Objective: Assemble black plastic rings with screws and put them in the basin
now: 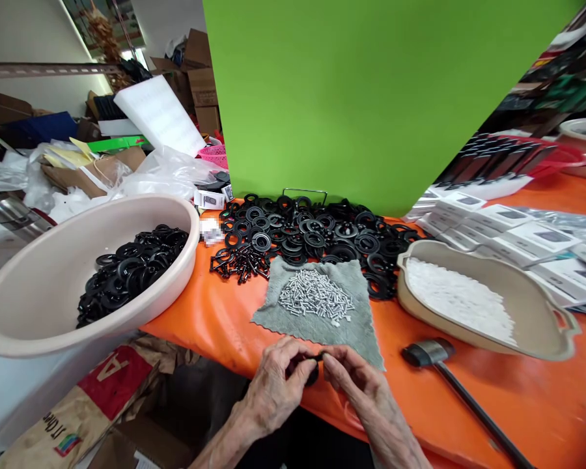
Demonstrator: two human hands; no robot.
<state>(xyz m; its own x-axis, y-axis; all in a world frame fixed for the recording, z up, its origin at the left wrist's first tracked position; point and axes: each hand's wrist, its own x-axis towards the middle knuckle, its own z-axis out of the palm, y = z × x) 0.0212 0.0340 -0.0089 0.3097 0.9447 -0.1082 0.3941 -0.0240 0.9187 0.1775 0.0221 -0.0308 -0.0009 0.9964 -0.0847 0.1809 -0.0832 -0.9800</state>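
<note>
Head view: both hands held low over the table's near edge, just below the cloth.
Left hand: fingers closed, pinching the small black part from one side.
Right hand: fingertips closed on the same part from the other side.
Small black part: between both hands' fingertips, partly hidden by them; its exact shape is hard to tell.
Nearby: a grey cloth holding silver screws lies just ahead, on the orange table; black rings lie heaped beyond it, with more in a beige basin at left; a beige tray of white pellets and a mallet lie at right.
</note>
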